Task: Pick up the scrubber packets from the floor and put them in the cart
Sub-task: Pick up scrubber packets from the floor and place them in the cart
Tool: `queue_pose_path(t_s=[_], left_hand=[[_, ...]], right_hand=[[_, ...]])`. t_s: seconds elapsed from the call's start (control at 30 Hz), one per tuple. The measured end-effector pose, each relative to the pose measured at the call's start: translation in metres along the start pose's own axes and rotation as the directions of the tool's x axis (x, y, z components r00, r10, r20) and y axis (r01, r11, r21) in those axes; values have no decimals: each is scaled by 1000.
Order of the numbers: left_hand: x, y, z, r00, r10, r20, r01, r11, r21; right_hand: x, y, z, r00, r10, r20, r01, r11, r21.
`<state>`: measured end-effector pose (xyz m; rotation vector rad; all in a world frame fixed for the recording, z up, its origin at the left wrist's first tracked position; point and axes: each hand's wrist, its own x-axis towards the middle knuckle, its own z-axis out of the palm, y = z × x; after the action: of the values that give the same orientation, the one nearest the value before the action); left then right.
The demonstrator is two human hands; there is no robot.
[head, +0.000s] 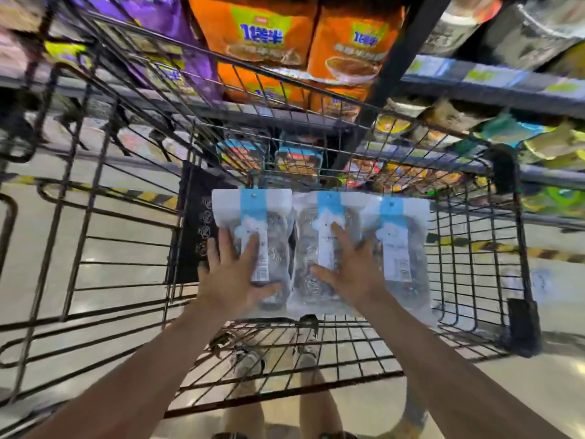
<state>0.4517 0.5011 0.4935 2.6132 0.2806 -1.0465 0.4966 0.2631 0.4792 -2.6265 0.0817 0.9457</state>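
- Three scrubber packets [319,248] lie side by side in the cart [459,280].
- Left hand [234,277] and right hand [351,267] press flat, fingers spread.
- Placing step; next, lift away toward six o'clock.

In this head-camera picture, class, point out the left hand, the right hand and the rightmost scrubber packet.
left hand [232,275]: head view, back of the hand.
right hand [351,264]: head view, back of the hand.
rightmost scrubber packet [399,248]: head view, white label strip down its middle.
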Motion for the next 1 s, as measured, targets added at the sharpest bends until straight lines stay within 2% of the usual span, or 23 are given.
queue_pose_path(t_s=[0.13, 0.2, 0.3, 0.43, 0.53, 0.6, 0.73, 0.87, 1.0], left_hand=[[7, -3, -2, 996, -41, 73, 34, 995, 96], [9, 1, -9, 992, -60, 113, 47, 992, 120], [-2, 10, -29, 988, -80, 134, 62, 989, 131], [-41, 25, -72, 995, -92, 31, 89, 990, 109], [-81, 27, -106, 993, -92, -68, 97, 992, 84], [-106, 19, -130, 979, -33, -201, 57, 992, 111], [-153, 8, -167, 897, 129, -423, -26, 970, 241], [-178, 8, -185, 818, 254, -515, -150, 960, 236], [-195, 16, -180, 760, 398, -513, -307, 917, 257]], right_hand=[[4, -11, 5, 998, 16, 65, -5, 985, -173], [4, -22, 4, 996, 33, 78, -17, 979, -201], [-7, -35, -10, 993, 77, 87, -63, 985, -160], [-39, -39, -46, 997, 32, 71, -26, 996, -80], [-76, -34, -79, 1000, -6, -10, 5, 995, -96], [-104, -31, -106, 998, -26, -64, 14, 983, -185], [-159, -21, -150, 963, -40, -265, -38, 958, -283], [-218, -21, -173, 846, -27, -533, -47, 991, -126], [-288, -34, -157, 771, 141, -621, -168, 986, 15]])
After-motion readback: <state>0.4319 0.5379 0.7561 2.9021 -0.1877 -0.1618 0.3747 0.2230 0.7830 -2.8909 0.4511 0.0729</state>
